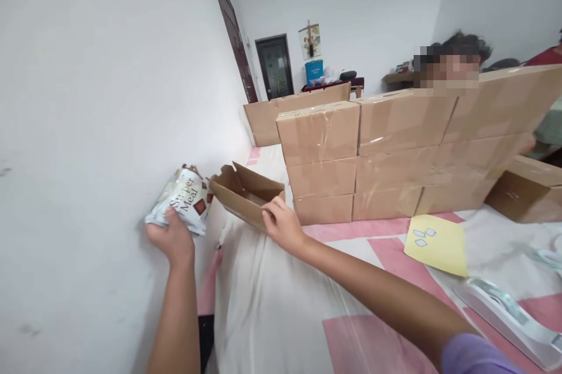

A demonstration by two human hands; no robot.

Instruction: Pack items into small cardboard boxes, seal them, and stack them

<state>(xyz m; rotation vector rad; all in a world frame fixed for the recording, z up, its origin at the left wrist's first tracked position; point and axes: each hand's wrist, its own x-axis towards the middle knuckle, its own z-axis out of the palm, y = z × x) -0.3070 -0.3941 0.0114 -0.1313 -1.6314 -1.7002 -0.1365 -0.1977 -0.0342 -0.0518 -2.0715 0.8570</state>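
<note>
My left hand (172, 237) is closed around a white packet (183, 198) printed with red squares and the word "Meal", held near the white wall at the table's left edge. My right hand (282, 222) grips the near wall of a small open cardboard box (243, 189), which is tilted with its mouth toward the packet. The packet sits just left of the box's opening, outside it.
A wall of stacked, taped cardboard boxes (395, 157) stands behind the open box; a person sits behind it. A yellow paper (439, 245) and a tape dispenser (504, 309) lie on the pink-and-white tablecloth (281, 309) at right. Another carton (527, 189) sits far right.
</note>
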